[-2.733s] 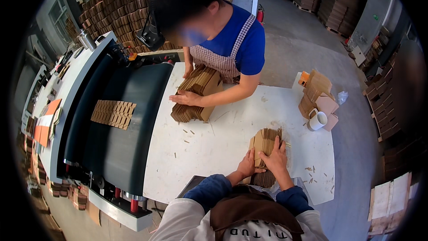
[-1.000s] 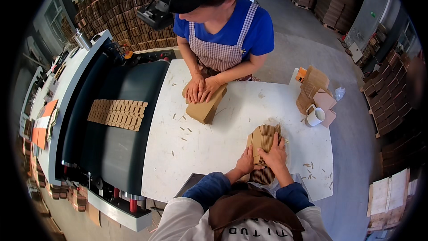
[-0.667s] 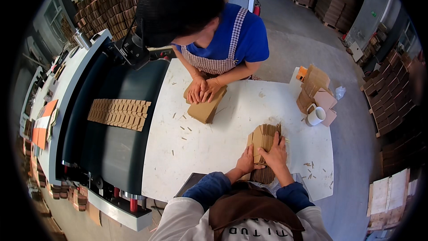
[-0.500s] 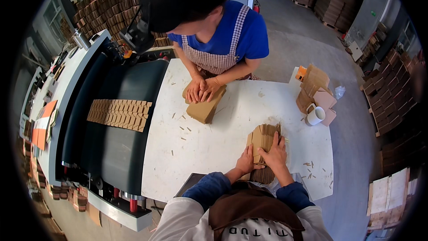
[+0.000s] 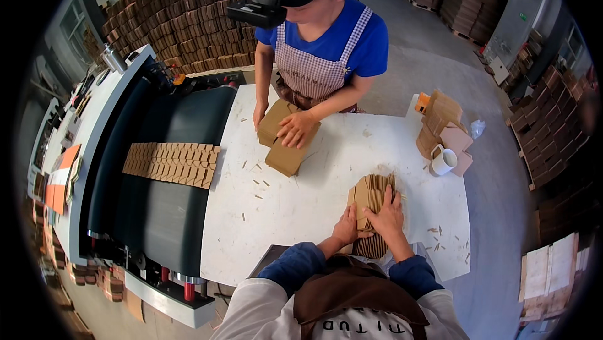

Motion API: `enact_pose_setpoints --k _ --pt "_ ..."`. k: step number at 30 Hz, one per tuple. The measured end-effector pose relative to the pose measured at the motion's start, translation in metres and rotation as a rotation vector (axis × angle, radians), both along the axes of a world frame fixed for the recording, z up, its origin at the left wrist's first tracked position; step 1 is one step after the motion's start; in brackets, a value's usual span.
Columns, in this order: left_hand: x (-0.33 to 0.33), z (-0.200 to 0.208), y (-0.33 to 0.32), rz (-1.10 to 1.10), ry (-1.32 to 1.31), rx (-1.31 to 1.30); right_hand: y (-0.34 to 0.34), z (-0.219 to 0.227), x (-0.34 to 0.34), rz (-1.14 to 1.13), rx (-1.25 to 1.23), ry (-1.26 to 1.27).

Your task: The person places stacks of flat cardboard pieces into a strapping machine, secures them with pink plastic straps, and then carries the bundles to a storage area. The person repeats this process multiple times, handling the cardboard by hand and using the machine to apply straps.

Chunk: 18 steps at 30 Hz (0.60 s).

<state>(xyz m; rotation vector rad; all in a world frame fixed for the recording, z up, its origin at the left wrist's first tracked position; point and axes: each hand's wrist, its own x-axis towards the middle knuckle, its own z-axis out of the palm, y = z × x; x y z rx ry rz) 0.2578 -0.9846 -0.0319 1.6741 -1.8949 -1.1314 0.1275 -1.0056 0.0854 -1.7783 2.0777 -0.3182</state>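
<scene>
Close in front of me on the white table (image 5: 289, 227) lies a stack of folded brown cardboard pieces (image 5: 372, 192), its layered edges showing. My left hand (image 5: 346, 227) presses against the stack's left side, with the thumb reaching across its near part. On the right side my right hand (image 5: 387, 219) grips the same stack, fingers pointing away from me. Between them the two hands hold the stack from both sides. Its underside and the palms are hidden.
Across the table a co-worker (image 5: 323, 66) handles two brown cardboard stacks (image 5: 286, 159). A row of overlapping cardboard pieces (image 5: 169, 163) lies on the dark conveyor belt (image 5: 166, 214) at left. A white mug (image 5: 444, 161) stands at the right beside crumpled brown paper (image 5: 440, 120). Cardboard scraps dot the table.
The row on the belt has shifted slightly right, toward the table. The co-worker's hands have moved apart, one now at a second stack's left side. My hands and stack look unchanged.
</scene>
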Motion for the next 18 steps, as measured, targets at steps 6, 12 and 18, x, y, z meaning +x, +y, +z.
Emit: enact_pose_setpoints --k 6,12,18 --pt "-0.0002 0.0048 0.0008 0.000 0.007 0.000 -0.0003 -0.0011 -0.0010 -0.008 -0.002 0.010" --pt "0.0004 0.0069 -0.0011 -0.001 0.009 0.016 0.0007 -0.0006 -0.0006 -0.005 -0.023 -0.008" --pt "0.0049 0.0047 -0.0040 -0.023 0.048 0.045 -0.0003 -0.0015 -0.0003 -0.005 -0.018 -0.005"
